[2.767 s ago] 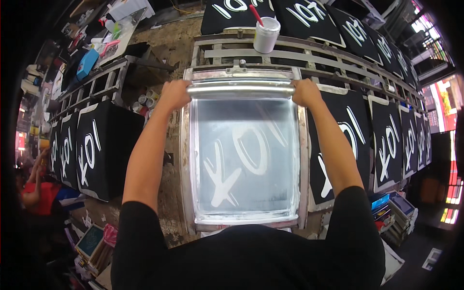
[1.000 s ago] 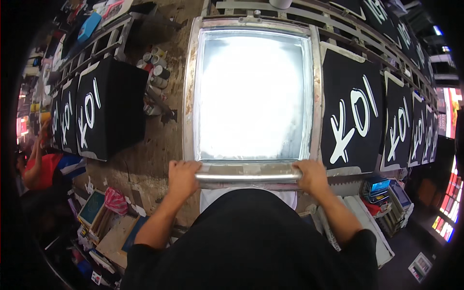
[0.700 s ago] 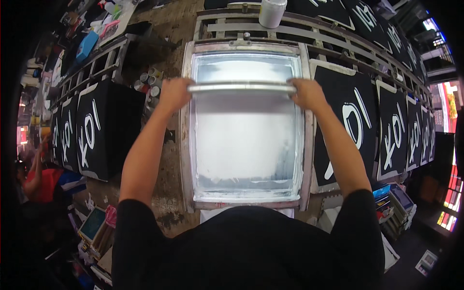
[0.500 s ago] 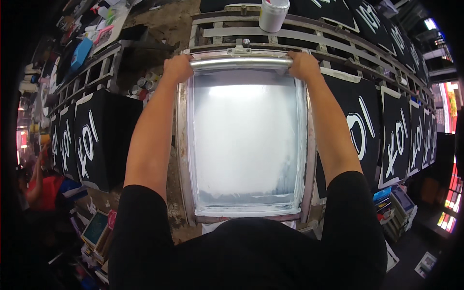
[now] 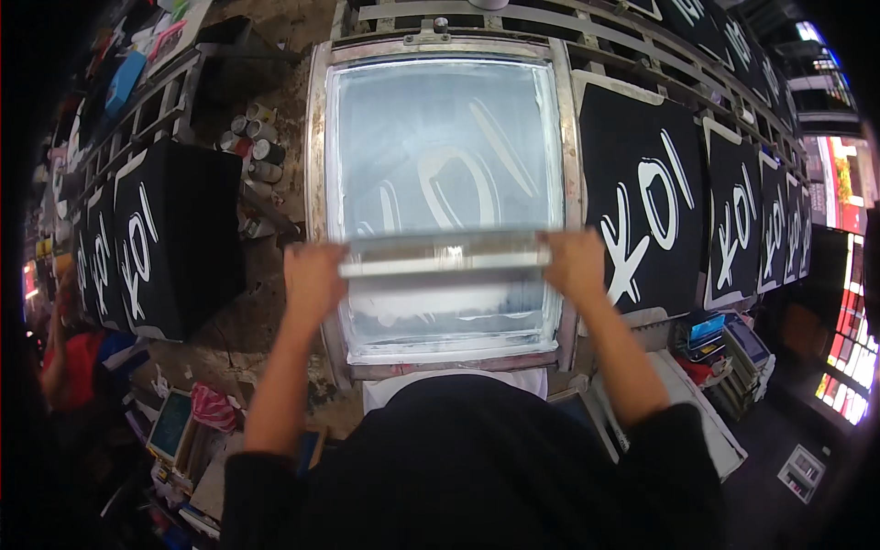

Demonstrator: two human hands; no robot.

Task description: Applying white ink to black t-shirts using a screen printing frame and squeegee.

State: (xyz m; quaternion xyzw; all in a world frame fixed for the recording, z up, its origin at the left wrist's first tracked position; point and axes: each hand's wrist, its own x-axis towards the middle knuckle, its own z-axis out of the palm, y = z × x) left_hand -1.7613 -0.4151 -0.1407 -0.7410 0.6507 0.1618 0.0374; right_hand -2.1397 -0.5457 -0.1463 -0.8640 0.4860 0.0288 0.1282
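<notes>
- Silver bar [image 5: 449, 255]: left hand [image 5: 314, 280] and right hand [image 5: 576, 266] curl closed fingers round its ends.
- Framed screen [image 5: 376, 119] lies beneath the fingers; the bar has left its far edge.
- Beyond the fingers, pale strokes [image 5: 502, 148] now show; white paint [image 5: 431, 303] remains nearside, seemingly unswept.
</notes>
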